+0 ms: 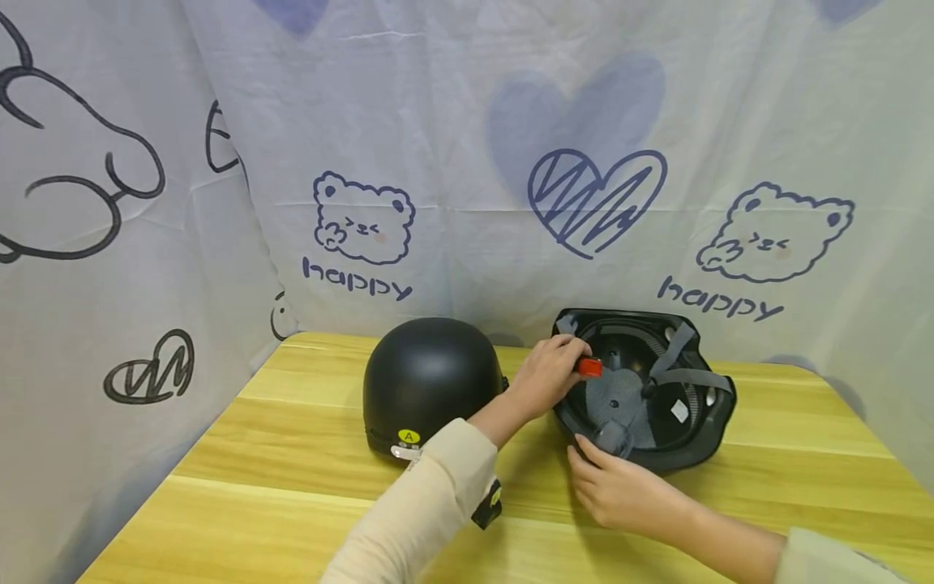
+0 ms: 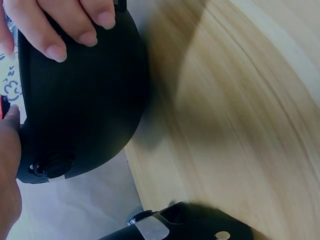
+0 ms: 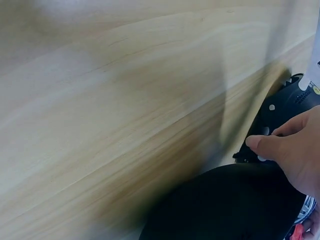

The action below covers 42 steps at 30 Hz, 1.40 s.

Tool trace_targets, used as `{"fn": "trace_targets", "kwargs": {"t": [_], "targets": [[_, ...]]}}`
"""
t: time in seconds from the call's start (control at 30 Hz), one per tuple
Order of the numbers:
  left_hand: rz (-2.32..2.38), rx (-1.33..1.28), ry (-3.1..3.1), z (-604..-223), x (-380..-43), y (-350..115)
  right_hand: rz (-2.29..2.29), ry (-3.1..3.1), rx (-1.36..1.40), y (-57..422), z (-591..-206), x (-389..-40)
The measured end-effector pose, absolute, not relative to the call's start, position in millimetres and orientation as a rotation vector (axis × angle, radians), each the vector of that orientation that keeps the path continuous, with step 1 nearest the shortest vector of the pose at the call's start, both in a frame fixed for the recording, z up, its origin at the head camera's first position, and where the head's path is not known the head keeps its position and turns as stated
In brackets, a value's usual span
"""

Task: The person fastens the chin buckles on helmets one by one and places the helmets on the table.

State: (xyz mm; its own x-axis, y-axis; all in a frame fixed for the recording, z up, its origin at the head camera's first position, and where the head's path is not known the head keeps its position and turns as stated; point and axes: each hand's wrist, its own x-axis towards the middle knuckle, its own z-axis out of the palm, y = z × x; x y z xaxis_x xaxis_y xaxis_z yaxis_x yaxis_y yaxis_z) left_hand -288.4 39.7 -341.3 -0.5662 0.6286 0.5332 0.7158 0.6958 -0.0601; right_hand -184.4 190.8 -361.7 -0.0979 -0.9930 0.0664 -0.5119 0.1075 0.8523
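A black helmet lies upside down on the table, its grey padded lining and grey straps facing up. At its left rim my left hand pinches a red buckle; the buckle also shows at the edge of the left wrist view. My right hand holds the near rim of this helmet. In the left wrist view, fingertips of the right hand lie against the smooth outer shell. The right wrist view shows my right hand above the dark shell.
A second black helmet stands dome up to the left, with a yellow sticker. Near my left sleeve is a small black piece with a yellow mark. The wooden table backs onto a printed white cloth.
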Motion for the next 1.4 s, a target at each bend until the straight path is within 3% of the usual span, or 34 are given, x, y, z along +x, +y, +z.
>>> {"fn": "trace_targets", "kwargs": {"t": [0.57,1.4], "targets": [[-0.168,-1.122,-2.349,-340.9,-287.7,32.5,0.131,-1.871,1.474,198.9,-350.3,-178.5],[-0.153,-1.09,-2.397,-342.5,-285.1,32.4,0.462,-2.103,0.992,235.5,-329.5,-185.1]]}}
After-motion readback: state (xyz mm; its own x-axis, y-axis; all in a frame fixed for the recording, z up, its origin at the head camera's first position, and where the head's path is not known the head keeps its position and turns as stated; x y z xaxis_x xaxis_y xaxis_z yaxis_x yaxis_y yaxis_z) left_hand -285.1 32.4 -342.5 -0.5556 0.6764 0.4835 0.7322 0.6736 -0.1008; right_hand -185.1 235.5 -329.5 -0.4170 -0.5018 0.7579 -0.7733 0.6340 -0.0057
